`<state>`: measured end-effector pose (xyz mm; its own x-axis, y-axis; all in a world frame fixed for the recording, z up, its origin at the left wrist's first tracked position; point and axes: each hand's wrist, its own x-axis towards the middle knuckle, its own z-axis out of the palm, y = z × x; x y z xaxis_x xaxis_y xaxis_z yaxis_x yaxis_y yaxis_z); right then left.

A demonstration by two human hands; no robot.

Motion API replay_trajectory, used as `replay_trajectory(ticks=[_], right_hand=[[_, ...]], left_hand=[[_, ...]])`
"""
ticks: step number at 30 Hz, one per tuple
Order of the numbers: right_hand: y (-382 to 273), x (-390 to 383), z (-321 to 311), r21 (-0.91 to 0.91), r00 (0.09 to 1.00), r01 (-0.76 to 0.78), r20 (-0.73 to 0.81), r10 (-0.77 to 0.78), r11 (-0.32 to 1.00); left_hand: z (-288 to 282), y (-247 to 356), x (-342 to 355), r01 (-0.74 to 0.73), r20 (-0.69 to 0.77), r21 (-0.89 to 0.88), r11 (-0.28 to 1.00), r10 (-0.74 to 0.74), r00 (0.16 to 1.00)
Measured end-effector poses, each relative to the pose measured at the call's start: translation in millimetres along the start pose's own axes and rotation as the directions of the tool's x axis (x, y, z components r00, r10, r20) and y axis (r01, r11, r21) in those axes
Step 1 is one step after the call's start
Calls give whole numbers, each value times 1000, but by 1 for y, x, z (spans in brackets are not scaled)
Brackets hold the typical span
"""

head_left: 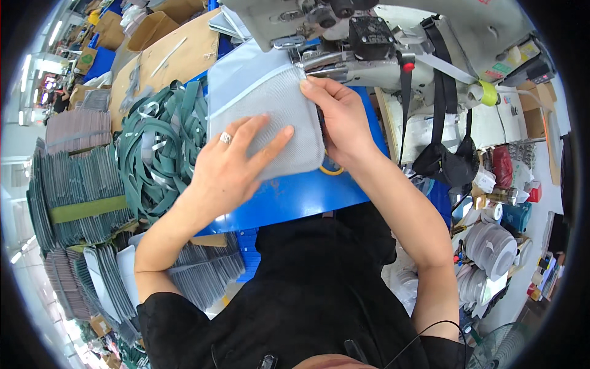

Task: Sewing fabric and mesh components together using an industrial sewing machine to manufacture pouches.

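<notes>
A light grey fabric panel (246, 101) with a mesh face and a pale blue band lies on the blue table surface (295, 200). Its upper right edge reaches under the needle area of a sewing machine (258, 24). My left hand (230, 160), with a ring on one finger, rests on the mesh, fingers spread. My right hand (344, 120) pinches the panel's right edge between thumb and fingers, just below the needle area. A yellow loop (332, 169) shows beside the panel's lower right corner; the rest of it is hidden.
Green straps (163, 141) lie heaped left of the panel, with stacks of grey-green pieces (83, 178) further left. Black straps with a black pouch (445, 163) hang right of the machine. White rolls (491, 249) stand at the lower right.
</notes>
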<state>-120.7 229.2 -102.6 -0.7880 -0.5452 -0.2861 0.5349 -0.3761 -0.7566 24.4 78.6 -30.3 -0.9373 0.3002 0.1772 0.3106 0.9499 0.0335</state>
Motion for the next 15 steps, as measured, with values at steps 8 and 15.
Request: replay_trajectory(ticks=[8, 15], right_hand=[[16, -47, -35, -275, 956, 264, 203, -212, 924], [15, -17, -28, -243, 953, 256, 223, -203, 936]], left_hand=[[-35, -8, 9, -170, 166, 329, 929, 121, 979], [-57, -21, 43, -282, 313, 328, 902, 178, 933]])
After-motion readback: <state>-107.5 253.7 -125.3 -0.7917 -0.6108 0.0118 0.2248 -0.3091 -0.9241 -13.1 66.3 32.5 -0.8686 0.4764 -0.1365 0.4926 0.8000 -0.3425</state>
